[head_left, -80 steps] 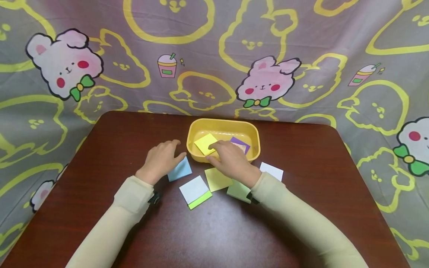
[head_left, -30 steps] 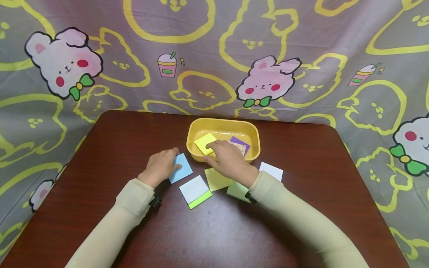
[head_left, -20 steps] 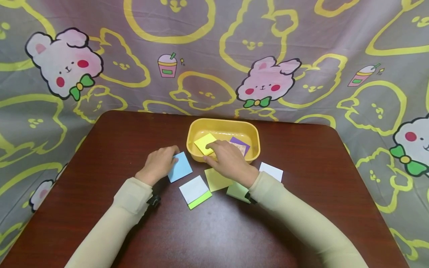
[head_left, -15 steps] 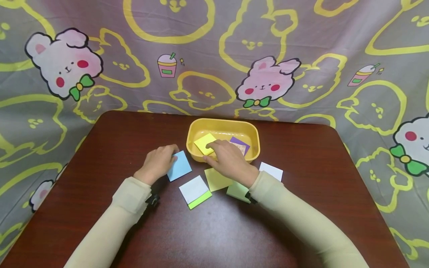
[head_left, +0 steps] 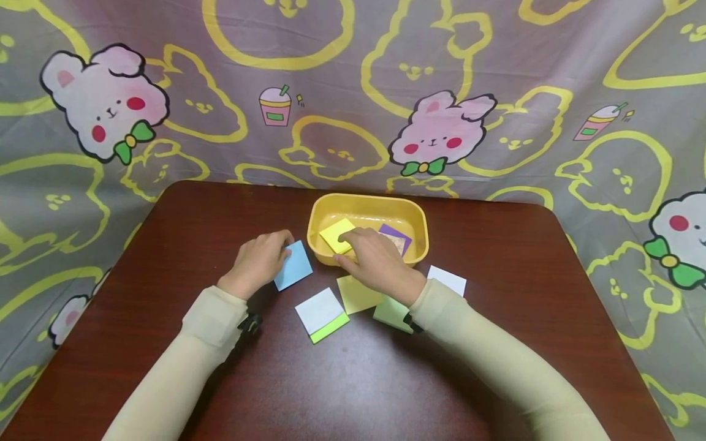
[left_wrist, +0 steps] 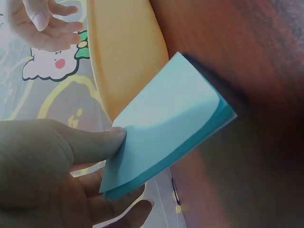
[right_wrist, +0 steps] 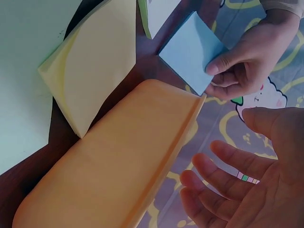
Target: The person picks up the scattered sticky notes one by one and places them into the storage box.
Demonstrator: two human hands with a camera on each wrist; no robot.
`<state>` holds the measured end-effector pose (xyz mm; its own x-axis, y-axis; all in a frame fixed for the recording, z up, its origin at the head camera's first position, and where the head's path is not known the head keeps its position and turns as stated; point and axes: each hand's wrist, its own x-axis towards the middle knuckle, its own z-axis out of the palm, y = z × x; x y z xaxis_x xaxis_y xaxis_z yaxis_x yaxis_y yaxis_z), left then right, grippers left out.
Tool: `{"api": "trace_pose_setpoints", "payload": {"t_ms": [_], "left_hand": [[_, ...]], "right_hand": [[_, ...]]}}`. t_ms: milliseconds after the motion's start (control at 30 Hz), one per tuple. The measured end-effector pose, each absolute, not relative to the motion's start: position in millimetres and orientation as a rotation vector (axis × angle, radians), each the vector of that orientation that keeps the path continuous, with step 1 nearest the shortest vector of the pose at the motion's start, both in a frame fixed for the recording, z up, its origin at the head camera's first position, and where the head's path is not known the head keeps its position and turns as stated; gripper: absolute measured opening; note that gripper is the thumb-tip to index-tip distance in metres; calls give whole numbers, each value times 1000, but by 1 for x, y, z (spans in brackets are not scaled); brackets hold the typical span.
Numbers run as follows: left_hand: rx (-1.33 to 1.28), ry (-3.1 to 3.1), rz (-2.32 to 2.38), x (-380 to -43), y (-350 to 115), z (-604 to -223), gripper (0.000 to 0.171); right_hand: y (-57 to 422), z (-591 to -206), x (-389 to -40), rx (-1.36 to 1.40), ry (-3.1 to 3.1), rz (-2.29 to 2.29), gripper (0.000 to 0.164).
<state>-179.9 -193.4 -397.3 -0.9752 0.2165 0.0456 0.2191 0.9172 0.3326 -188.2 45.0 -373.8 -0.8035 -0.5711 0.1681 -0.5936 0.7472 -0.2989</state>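
My left hand (head_left: 259,260) pinches a blue sticky note pad (head_left: 295,266) by one corner, left of the yellow plastic bin (head_left: 375,211). In the left wrist view the thumb lies on top of the blue pad (left_wrist: 161,109), fingers beneath, and the pad is tilted, close to the bin's wall. My right hand (head_left: 383,260) hovers over the bin's front rim with relaxed, spread fingers and nothing in its grasp. Inside the bin lie a bright yellow pad (head_left: 334,234) and a purple pad (head_left: 407,230) with a patterned piece on it, partly covered by the right hand.
In front of the bin lie a pale yellow pad (head_left: 355,296), a light green pad (head_left: 391,313) partly under the right wrist, and a whitish pad (head_left: 318,309) over a lime green one (head_left: 330,329). A white pad (head_left: 447,280) lies to the right. A printed curtain (head_left: 331,79) hangs behind the table.
The left hand first reached over the blue pad, then took hold of its corner and has shifted it slightly away from me. The right hand stays nearly still over the bin.
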Motion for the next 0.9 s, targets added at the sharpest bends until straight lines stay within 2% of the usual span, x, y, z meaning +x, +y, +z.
{"api": "trace_pose_setpoints", "payload": {"t_ms": [900], "left_hand": [[-374, -3037, -486, -191, -195, -376, 20]], "right_hand": [[46, -372, -191, 958, -2885, 517, 42]]}}
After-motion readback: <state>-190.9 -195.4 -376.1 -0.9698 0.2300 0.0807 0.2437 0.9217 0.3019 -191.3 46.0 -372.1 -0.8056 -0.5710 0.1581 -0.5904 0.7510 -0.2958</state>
